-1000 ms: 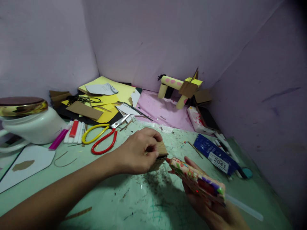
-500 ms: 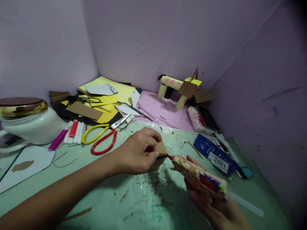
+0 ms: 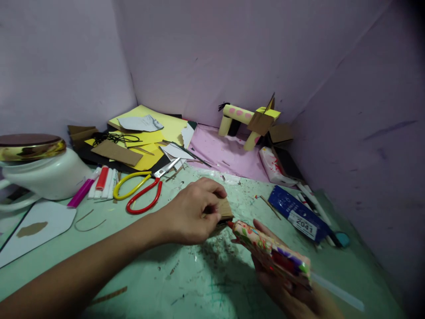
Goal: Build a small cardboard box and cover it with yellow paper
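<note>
My left hand [image 3: 197, 212] pinches a small brown cardboard piece [image 3: 226, 209] above the green table. Its fingers hide much of that piece, so its full shape cannot be made out. In my right hand [image 3: 282, 283] is a hot glue gun [image 3: 272, 252] with a floral-patterned body, and a clear glue stick [image 3: 338, 290] sticks out of its rear. The reddish nozzle touches or nearly touches the lower right edge of the cardboard. A small red light glows on the gun's side.
Scissors [image 3: 142, 190] with yellow and red handles lie left of my hands, beside markers [image 3: 104, 184]. A white pot [image 3: 49, 175] stands far left. Yellow paper [image 3: 172, 122] and scraps are behind. A spotted cardboard animal [image 3: 241, 114] stands at the back; a blue pouch [image 3: 295, 212] lies right.
The glue gun has shifted slightly left and down, its nozzle now lower along the cardboard's edge. My left hand has tilted the cardboard a little and moved slightly down.
</note>
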### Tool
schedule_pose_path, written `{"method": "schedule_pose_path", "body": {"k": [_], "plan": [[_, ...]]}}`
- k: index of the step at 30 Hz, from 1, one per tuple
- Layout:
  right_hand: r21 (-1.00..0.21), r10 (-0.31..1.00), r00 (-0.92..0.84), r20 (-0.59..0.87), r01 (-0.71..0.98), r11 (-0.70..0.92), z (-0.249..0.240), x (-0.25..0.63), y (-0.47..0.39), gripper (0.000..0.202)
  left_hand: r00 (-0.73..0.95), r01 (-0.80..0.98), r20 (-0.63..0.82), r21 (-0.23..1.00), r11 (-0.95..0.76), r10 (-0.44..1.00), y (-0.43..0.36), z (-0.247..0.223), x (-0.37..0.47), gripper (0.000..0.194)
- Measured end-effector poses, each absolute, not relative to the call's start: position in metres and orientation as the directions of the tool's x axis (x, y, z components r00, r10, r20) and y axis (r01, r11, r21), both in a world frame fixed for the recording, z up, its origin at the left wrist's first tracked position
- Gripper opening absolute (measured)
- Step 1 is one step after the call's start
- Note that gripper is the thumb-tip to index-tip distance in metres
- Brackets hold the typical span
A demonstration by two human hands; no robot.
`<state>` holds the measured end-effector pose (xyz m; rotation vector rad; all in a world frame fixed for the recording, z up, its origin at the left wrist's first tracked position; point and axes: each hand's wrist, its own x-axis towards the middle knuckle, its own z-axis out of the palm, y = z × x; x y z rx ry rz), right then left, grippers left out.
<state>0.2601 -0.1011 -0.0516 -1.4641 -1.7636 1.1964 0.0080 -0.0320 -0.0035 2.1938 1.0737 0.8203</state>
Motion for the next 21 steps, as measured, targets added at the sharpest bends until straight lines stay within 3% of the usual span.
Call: {"method": "schedule_pose_path", "body": {"k": [5,21], "plan": [[-0.871,0.959,-0.25,-0.133,0.49,0.007,-0.052,0.261,-0.102,0.061,0.497,0.49,0.224,0.724,-0.485,0.838,-0.032,-0.002,0.007,0.016],[-0.857,0.959,-0.243,-0.148,0.515,-0.002,-0.04,0.252,-0.107,0.06,0.5,0.481,0.245,0.719,-0.501,0.831,-0.03,-0.004,0.008,0.014]]}}
